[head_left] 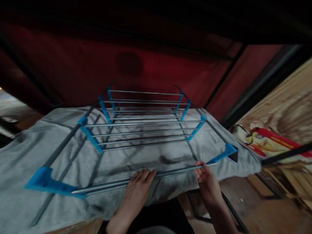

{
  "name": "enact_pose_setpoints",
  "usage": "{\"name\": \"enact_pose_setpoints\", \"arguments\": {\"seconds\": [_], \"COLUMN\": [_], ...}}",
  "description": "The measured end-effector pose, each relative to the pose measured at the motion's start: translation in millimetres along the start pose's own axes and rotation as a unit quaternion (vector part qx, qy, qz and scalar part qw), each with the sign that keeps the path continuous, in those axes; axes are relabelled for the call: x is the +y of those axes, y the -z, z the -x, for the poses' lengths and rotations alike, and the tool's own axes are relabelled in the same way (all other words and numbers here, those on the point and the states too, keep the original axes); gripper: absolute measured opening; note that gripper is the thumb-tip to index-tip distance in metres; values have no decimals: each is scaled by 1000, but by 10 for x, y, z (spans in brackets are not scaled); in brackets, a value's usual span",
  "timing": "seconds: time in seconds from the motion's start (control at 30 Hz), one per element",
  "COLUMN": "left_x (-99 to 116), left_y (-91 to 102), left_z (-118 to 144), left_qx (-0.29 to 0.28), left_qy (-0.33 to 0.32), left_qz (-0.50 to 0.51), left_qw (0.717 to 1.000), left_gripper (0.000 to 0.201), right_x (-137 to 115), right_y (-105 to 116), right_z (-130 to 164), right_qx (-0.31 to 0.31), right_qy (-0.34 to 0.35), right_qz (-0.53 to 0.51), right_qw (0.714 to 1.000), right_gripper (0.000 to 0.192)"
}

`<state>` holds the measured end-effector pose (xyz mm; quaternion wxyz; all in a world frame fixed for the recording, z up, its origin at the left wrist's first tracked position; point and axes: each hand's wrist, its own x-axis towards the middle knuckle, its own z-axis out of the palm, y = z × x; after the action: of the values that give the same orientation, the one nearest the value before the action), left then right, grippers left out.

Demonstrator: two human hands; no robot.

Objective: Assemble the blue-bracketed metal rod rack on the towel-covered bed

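Observation:
A metal drying rack (pixel 143 130) with blue plastic joints stands in front of me, its tiers of thin rails stepping away. A grey towel (pixel 29 156) lies spread across its lower level. My left hand (pixel 136 191) rests palm down on the towel at the nearest rail (pixel 170 174), fingers stretched over the rail. My right hand (pixel 207 180) is at the same rail further right, fingers curled around the rail and the towel's edge near a blue corner piece (pixel 225 152).
A dark red fabric wall (pixel 146 61) rises behind the rack. To the right stands a wooden panel (pixel 285 104) with a red and yellow printed item (pixel 265 141) below it. A dark metal frame bar (pixel 285 154) crosses at right. Brown floor (pixel 268 211) shows beneath.

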<state>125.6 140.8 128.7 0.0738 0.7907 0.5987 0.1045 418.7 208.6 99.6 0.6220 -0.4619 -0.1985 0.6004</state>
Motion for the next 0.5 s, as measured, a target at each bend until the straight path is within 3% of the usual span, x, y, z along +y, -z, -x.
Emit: {"name": "enact_pose_setpoints", "arguments": {"seconds": [0.3,0.5], "left_x": [-187,-216], "left_y": [-93,-70], "left_z": [-9,-23], "left_qx": [140,166], "left_qy": [-106,-124], "left_qz": [-47,-56], "left_qw": [983,977], "left_gripper": [40,38], "right_x": [-69,-115], "right_y": [-167,-226], "right_z": [45,75], "right_qx": [5,1], "right_qy": [-11,13], "right_qz": [-99,-111], "right_qw": [995,994], "right_gripper": [26,27]}}
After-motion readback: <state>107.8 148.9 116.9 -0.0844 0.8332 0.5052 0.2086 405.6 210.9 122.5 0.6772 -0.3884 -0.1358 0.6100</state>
